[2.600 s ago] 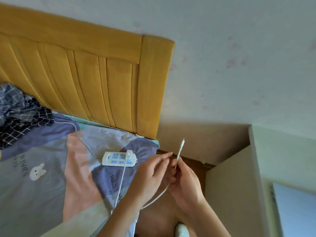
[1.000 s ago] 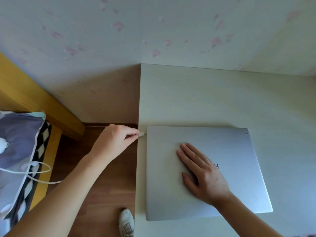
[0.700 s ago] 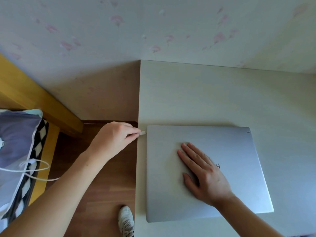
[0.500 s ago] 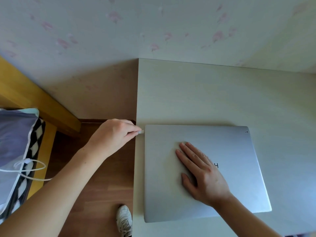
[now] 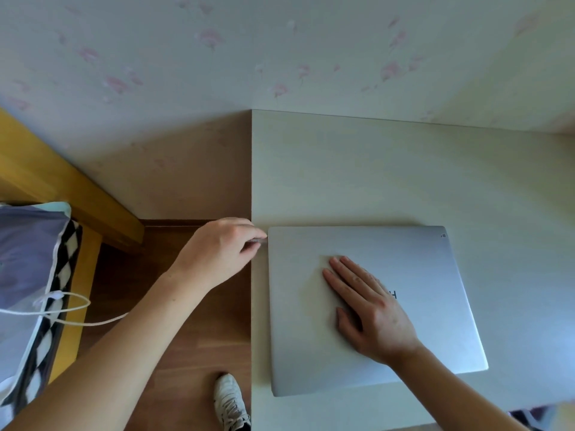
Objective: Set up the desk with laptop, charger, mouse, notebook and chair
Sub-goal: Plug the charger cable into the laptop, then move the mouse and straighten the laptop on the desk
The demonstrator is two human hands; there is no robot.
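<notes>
A closed silver laptop lies flat on the pale desk. My right hand rests flat on its lid, fingers spread. My left hand pinches the white plug of the charger cable against the laptop's left edge near the back corner. The white charger cable loops back over the bed edge at the left. No mouse, notebook or chair is in view.
A bed with grey and checked bedding and a yellow frame stands at the left. Brown wood floor fills the gap between bed and desk, with my white shoe on it. A flowered wall rises behind.
Earlier I held the cable plug in both hands beside the bed's power strip. Since then my view turned to the desk; in the last second the hands have hardly moved.
</notes>
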